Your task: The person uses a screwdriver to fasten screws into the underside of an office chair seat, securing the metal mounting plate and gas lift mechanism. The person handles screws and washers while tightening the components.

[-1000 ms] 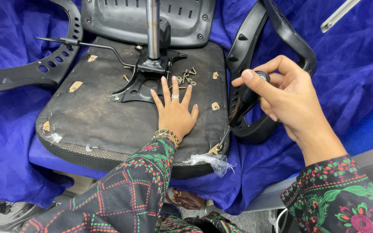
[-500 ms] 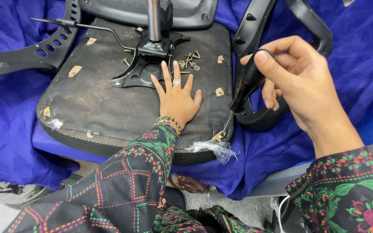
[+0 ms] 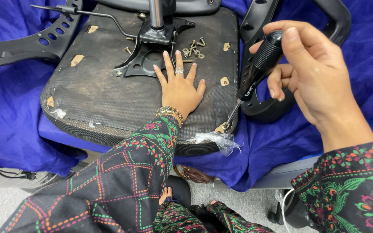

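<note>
A: Where the blue cloth (image 3: 14, 116) is spread over the worktop, an upturned chair seat (image 3: 109, 99) is seen lying bottom-up, with a black armrest (image 3: 18, 45) at its far left and another black armrest (image 3: 324, 26) at its right edge.

B: What has been altered since a second ago?

A: The screwdriver (image 3: 255, 71) has been brought down. Earlier it was held up beside the right armrest, clear of the seat; now its tip is set against the seat's near right corner, just by a small tan patch and a scrap of clear plastic wrap (image 3: 214, 140). Work on that corner can be judged as begun.

B: And how are the hands placed?

A: The right hand (image 3: 311, 73) is closed around the black handle of the screwdriver, which is tilted, tip down and to the left. The left hand (image 3: 178, 88) is laid flat and spread wide on the seat's underside, holding nothing, and has hardly been moved.

B: Anything smaller?

A: The metal bracket (image 3: 145, 54) with its post is touched by the left fingertips, and a little heap of loose screws (image 3: 194, 47) is seen just beyond them.
</note>
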